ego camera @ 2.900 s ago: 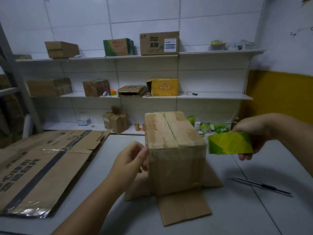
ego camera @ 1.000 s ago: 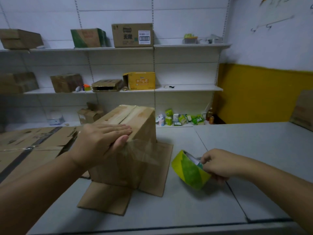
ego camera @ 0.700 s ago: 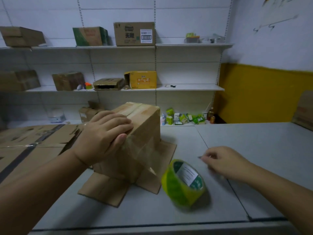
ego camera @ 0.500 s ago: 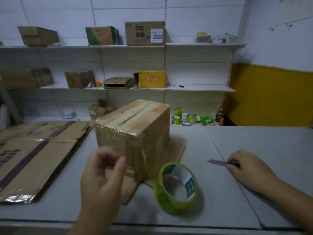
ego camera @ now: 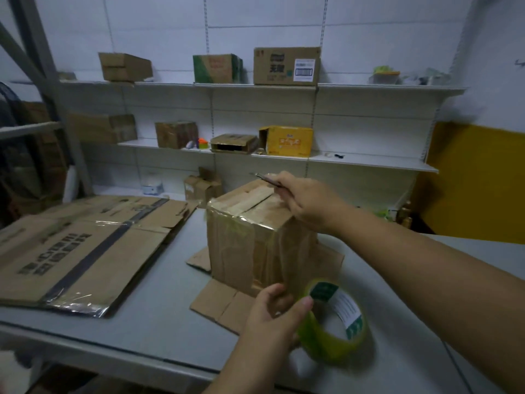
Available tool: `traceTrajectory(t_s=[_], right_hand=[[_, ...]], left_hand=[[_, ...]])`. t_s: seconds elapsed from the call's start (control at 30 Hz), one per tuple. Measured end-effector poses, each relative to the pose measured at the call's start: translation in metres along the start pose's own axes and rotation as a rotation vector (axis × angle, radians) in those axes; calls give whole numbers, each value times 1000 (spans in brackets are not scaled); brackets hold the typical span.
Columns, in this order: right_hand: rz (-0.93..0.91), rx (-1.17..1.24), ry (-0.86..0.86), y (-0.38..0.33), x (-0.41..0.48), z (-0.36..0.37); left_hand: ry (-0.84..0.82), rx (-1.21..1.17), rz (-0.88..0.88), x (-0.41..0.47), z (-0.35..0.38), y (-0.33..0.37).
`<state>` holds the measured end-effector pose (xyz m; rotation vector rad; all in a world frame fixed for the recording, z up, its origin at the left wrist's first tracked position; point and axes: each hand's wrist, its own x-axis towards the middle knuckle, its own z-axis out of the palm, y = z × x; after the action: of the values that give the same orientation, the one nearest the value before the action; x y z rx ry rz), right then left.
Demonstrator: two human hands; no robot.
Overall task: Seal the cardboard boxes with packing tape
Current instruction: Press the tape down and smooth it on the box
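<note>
Centred on the grey table (ego camera: 136, 314) stood the cardboard box (ego camera: 250, 245). At five o'clock the left hand (ego camera: 272, 317) gripped the tape roll (ego camera: 338, 334); the right hand (ego camera: 308, 203) pinched a thin tool (ego camera: 265, 178) over the box.

The cardboard box (ego camera: 255, 240) is set mid-way on the table (ego camera: 159, 308), upon spread flaps (ego camera: 221, 305). A flattened carton (ego camera: 85, 245) is laid to its left. The tape roll (ego camera: 338, 325) is stood before it to the right, gripped by the left hand (ego camera: 272, 314). A thin tool (ego camera: 265, 179) is held above its top by the right hand (ego camera: 306, 203). Shelves (ego camera: 369, 162) are mounted behind.
</note>
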<state>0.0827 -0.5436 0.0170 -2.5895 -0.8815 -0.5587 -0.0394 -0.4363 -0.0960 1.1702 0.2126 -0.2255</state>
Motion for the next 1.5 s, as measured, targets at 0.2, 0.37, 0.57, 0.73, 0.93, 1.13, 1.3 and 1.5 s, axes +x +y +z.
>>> traceTrajectory(t_s=[0.2, 0.37, 0.57, 0.73, 0.93, 1.13, 1.3, 1.5], right_hand=[[105, -191, 174, -2, -6, 17], [204, -458, 98, -21, -22, 3], [305, -525, 86, -34, -20, 3], [346, -537, 136, -30, -22, 6], [268, -279, 113, -16, -26, -6], [-15, -59, 74, -16, -59, -48], [-193, -317, -187, -21, -80, -23], [-326, -410, -37, -8, -79, 12]], left_hand=[[17, -46, -18, 6, 1, 4], [-226, 58, -106, -23, -28, 13], [-182, 167, -75, -33, -30, 19], [-168, 228, -25, -32, -46, 16], [-685, -53, -69, 2, -17, 2], [-739, -72, 169, 3, -23, -10], [-742, -26, 142, 9, -24, -5], [-570, -76, -19, -3, -20, 0]])
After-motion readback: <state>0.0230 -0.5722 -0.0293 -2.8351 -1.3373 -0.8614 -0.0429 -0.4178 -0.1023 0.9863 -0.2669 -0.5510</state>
